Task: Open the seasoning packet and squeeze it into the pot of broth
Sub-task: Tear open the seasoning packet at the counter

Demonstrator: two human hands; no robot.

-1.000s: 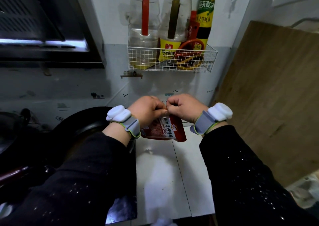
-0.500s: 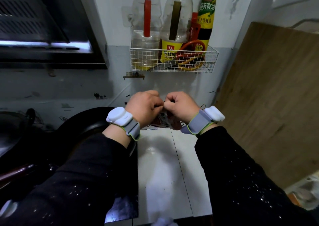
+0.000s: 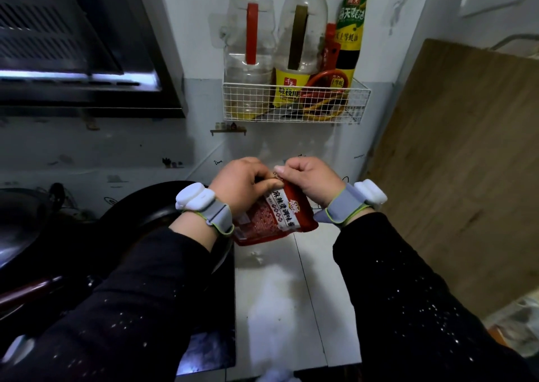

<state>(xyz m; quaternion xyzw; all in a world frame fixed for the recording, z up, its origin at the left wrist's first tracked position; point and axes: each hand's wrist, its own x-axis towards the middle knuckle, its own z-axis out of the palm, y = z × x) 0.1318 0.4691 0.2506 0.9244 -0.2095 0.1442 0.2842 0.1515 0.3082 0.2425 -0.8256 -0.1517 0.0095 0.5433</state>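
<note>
Since half a second ago the seasoning packet [image 3: 277, 215] has swung back into full view, its printed face up toward the camera, where before it lay mostly tucked behind the hands.

Nearest, two black sleeves [image 3: 408, 294] speckled with white reach in from 7 and 5 o'clock over the white surface [image 3: 280, 308]. Each wrist wears a grey band with a white module [image 3: 194, 196].

At centre the left hand [image 3: 239, 186] and right hand [image 3: 309, 180] are pressed close together, each pinching the packet's top edge between thumb and forefinger; whether the edge has begun to tear cannot be told. The packet hangs in the air above the surface, its long axis running from its top at 12 o'clock, between the knuckles, to its bottom at about 6 o'clock, leaning slightly left. It is a glossy red pouch, plump, with a white band of printed characters across its face.

At 9 o'clock sits the black pot [image 3: 140, 215], its inside too dark to read. Farther off at 12 o'clock a white wire basket [image 3: 294, 104] on the wall holds bottles [image 3: 303, 32]. A wooden board [image 3: 460, 163] leans at 3 o'clock.
</note>
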